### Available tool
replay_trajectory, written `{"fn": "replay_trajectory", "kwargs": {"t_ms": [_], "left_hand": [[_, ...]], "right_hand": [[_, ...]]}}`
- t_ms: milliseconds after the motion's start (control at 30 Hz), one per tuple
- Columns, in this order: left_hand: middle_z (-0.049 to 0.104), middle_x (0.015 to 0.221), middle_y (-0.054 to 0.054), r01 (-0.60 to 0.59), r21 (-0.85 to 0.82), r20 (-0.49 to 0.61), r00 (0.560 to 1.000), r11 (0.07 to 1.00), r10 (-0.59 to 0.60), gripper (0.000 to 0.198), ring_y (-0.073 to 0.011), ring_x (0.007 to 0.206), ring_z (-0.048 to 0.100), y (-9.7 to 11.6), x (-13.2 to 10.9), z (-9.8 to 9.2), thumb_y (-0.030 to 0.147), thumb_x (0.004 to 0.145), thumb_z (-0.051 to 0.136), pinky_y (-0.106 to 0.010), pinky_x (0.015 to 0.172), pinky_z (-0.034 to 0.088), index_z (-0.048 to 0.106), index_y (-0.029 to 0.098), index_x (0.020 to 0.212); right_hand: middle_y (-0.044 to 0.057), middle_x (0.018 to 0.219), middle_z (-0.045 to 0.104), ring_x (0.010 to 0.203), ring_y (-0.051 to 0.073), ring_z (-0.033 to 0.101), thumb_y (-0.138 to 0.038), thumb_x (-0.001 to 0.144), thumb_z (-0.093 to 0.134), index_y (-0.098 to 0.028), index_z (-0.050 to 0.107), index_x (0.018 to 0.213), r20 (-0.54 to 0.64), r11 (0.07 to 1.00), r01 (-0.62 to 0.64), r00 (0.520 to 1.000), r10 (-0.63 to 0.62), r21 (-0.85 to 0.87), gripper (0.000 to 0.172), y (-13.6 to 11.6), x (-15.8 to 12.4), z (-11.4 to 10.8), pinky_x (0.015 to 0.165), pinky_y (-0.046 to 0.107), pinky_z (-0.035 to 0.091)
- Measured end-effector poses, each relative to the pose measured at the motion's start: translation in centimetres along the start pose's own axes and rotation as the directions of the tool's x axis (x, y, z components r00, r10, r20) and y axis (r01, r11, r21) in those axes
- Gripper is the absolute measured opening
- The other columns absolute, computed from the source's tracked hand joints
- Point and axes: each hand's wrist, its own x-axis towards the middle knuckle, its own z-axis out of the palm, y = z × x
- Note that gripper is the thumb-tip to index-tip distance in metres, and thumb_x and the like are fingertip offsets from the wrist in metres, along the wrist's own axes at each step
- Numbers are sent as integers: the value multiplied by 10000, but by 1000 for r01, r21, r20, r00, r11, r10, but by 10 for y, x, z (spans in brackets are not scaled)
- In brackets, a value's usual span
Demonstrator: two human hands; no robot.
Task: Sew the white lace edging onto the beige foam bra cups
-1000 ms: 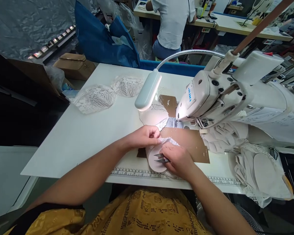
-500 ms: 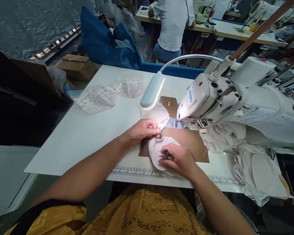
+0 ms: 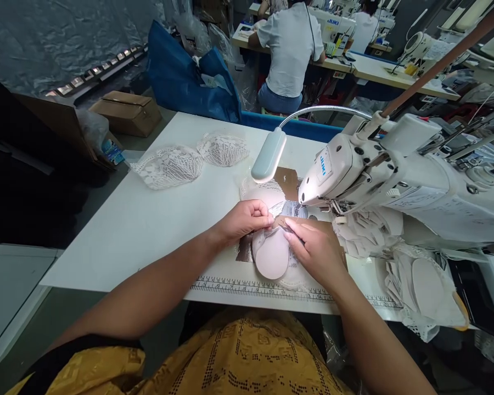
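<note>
White cup piece (image 3: 274,258), one, lies near the centre of the frame, directly below and between the fingertips, on the near side of the white table (image 3: 156,241). We note the left hand (image 3: 251,220) with thumb and forefinger pinched together at the upper edge of this piece; the exact bit of fabric between them is too small to tell. The right hand (image 3: 313,244) is curled round one small dark tool (image 3: 298,239), mostly hidden by the fingers, beside the piece's upper right edge. We count two lace cups (image 3: 170,166), meeting end to end left of centre, and one further cup (image 3: 264,192) just beyond the left hand. Two heaps of white pieces sit at right: one (image 3: 370,231) below the arm of the sewing machine (image 3: 333,170), one (image 3: 426,285) nearer the lower right. One lamp (image 3: 269,156) hangs above the work. Containers: one blue bag (image 3: 189,77), top centre-left, with something pale at its folds; one cardboard box (image 3: 127,112), upper left, whose contents we cannot see.
</note>
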Motion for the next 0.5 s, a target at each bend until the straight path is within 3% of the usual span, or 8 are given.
{"fn": "replay_trajectory", "kwargs": {"t_ms": [133,333,500], "left_hand": [[637,654,-6,-26,-9,0,1000,1000,26,259,-108,644,601,1,-2,2,254,734,740,-201,579,424,506,146,703],[640,694,-13,-27,-52,-90,996,998,22,238,-75,566,541,1,-2,1,256,728,740,-174,487,338,530,144,714],[614,672,-7,-39,-148,-132,991,988,19,243,-102,633,585,3,0,1,225,702,747,-175,511,349,518,144,693]], "right_hand": [[39,985,744,905,233,675,-326,921,498,-240,665,1199,41,998,-62,997,61,32,336,-7,8,1,769,340,519],[20,1161,704,1103,232,636,-310,901,523,-261,693,1158,-63,980,-116,990,128,165,312,-1,9,-1,928,360,498],[33,1195,687,1109,251,635,-345,870,578,-229,677,1190,16,964,-88,996,87,250,355,-8,7,-7,945,381,503]]}}
